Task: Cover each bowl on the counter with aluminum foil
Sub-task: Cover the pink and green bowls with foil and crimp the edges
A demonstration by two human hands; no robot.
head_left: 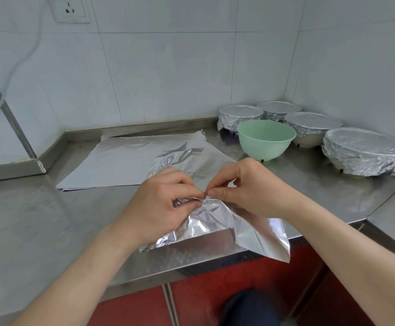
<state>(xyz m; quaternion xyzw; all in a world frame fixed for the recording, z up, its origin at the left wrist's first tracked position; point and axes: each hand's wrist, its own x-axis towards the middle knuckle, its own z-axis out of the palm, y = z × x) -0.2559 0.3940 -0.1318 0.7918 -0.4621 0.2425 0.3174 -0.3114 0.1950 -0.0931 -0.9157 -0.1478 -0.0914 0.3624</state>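
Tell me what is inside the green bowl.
The green bowl is uncovered. Its far inner wall shows bare; the bottom is hidden behind the near rim, so I cannot tell what lies there.

We count five bowls: one bare green bowl and four foil-covered bowls. We see one left hand, one right hand, one crumpled foil sheet, one flat foil stack whose sheets we cannot count, and one wall socket.

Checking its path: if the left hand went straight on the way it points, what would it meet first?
The left hand would meet the right hand at once: both pinch the same foil sheet, fingertips nearly touching. Farther on stands the green bowl, though depth is unclear.
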